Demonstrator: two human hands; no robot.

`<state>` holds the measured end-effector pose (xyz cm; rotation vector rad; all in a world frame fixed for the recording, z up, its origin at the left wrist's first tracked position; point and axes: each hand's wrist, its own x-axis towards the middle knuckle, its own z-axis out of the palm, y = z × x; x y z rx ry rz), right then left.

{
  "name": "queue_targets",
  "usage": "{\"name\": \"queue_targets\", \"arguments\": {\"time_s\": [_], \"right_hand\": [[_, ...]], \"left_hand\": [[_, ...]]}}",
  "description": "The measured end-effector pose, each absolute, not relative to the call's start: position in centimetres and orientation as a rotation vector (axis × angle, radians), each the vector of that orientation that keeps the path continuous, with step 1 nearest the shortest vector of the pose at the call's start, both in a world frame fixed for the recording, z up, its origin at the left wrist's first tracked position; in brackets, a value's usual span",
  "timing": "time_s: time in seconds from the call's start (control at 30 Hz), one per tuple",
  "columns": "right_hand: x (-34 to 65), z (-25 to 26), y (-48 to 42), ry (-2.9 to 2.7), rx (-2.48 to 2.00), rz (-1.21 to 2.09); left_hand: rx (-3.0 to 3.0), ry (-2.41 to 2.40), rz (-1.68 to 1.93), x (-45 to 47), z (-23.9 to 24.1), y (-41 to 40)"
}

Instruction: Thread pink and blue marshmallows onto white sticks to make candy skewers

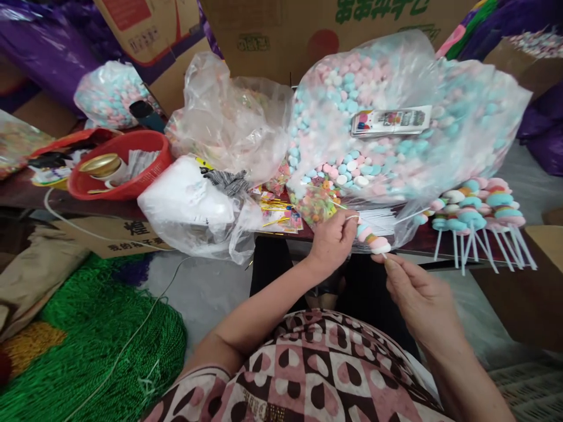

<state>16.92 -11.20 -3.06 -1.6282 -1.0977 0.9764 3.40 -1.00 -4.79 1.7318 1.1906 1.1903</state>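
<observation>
A marshmallow skewer point(373, 239) with pink, white, blue and orange-brown pieces on a thin white stick hangs between my hands, above the table's front edge. My right hand point(416, 287) pinches the stick just below the lowest white piece. At the upper end, my left hand point(333, 237) is closed with thumb and fingers pressed together; what lies inside its grip is partly hidden. Behind my hands lies a bundle of white sticks point(376, 220) on plastic. Beside it are loose gummy candies point(312, 202) in many colours.
A big clear bag of pastel marshmallows point(352, 105) fills the back, with a stack of printed labels point(391, 121) on it. Made-up skewers point(479, 205) are piled at the right edge. Leftward are a white plastic bag point(189, 202) and a red basket point(152, 155). Green strands point(123, 328) cover the floor.
</observation>
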Motion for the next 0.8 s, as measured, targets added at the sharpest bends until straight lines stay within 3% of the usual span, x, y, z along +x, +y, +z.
{"name": "queue_targets", "arguments": {"time_s": [0.43, 0.8], "right_hand": [[14.8, -3.9, -10.9, -1.296, -1.648, 0.879], [14.5, -4.8, -10.9, -1.084, -1.559, 1.076]], "left_hand": [[1.554, 1.242, 1.343, 3.2, -4.9, -1.6], [1.692, 1.185, 1.330, 3.1, -5.1, -1.4]]}}
